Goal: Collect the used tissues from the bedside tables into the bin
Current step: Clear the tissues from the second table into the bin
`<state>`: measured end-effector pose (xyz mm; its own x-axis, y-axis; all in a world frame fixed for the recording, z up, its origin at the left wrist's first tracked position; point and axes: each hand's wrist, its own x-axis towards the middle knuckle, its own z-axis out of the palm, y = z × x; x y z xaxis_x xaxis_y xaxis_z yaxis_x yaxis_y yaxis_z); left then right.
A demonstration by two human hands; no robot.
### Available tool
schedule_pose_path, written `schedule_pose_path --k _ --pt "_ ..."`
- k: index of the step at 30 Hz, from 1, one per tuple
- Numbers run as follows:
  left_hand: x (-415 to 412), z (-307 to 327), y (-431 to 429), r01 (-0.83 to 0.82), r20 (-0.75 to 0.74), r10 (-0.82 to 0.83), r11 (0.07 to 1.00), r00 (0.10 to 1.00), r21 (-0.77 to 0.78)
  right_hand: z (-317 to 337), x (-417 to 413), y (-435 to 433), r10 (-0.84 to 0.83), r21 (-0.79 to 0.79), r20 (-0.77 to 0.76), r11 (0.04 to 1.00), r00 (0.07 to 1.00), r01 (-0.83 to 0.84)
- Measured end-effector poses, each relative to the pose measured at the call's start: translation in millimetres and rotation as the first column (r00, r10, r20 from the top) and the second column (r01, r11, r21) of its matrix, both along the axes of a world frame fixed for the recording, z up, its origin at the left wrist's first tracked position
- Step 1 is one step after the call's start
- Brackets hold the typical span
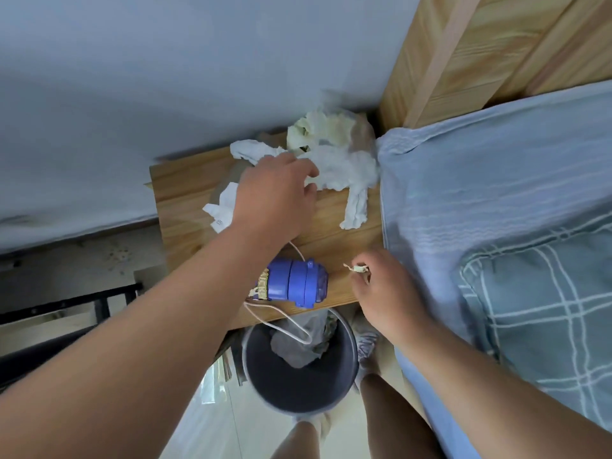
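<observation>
Tissues [334, 160], white and crumpled, lie heaped on the desk [185, 180] beyond the bottle [293, 286]. My left hand [275, 193] spreads open over them; my right hand [384, 293] pinches a scrap [359, 268].

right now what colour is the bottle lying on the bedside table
Blue-purple, with a band of gold lettering; the bottle shows best in the head view.

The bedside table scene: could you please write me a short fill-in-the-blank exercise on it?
1. The left hand reaches over the crumpled ____ on the bedside table.
2. The purple bottle lies on its ____.
3. The right hand pinches a small ____ scrap.
4. The bin stands on the ____.

Answers: tissues; side; yellowish; floor
</observation>
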<state>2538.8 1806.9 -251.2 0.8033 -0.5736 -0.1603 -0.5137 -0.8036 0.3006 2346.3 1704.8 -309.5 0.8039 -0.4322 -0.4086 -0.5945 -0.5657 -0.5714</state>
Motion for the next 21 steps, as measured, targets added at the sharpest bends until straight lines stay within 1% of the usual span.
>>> schedule_pose_path --k 2,4,5,8,10,15,18,21 --pt "-1.1 -7.7 -19.5 0.167 -0.043 -0.167 0.986 0.985 -0.002 8.1 -0.1 0.0 -0.072 0.037 0.045 0.997 0.996 0.07" --pt "-9.2 -16.3 -40.3 0.342 -0.085 -0.339 0.94 0.937 0.019 13.8 -2.9 1.3 -0.08 0.067 0.023 0.995 0.997 0.079" --pt "-13.6 -22.1 -49.6 0.383 -0.107 -0.377 0.923 0.92 0.041 15.5 -6.0 2.7 -0.068 0.077 0.002 0.995 0.998 0.068" --pt "-26.9 -39.6 -68.1 0.392 -0.146 -0.369 0.901 0.918 0.184 20.6 -20.9 8.4 -0.069 0.123 -0.025 0.99 0.997 0.072" --pt "-37.6 -49.8 -70.1 0.373 -0.144 -0.347 0.898 0.927 0.235 21.9 -31.2 11.3 -0.077 0.153 -0.051 0.985 0.996 0.084" --pt "-56.2 -67.6 -55.5 0.362 -0.174 -0.34 0.926 0.924 0.109 18.5 -49.7 13.8 -0.103 0.209 -0.123 0.97 0.987 0.127" --pt "-70.7 -64.0 -38.1 0.339 -0.166 -0.341 0.94 0.925 -0.039 19.3 -54.0 16.0 -0.146 0.256 -0.148 0.95 0.978 0.181" --pt "-88.3 -49.6 -19.1 0.262 -0.149 -0.29 0.948 0.945 -0.181 23.8 -56.5 18.7 -0.192 0.3 -0.212 0.92 0.958 0.25"
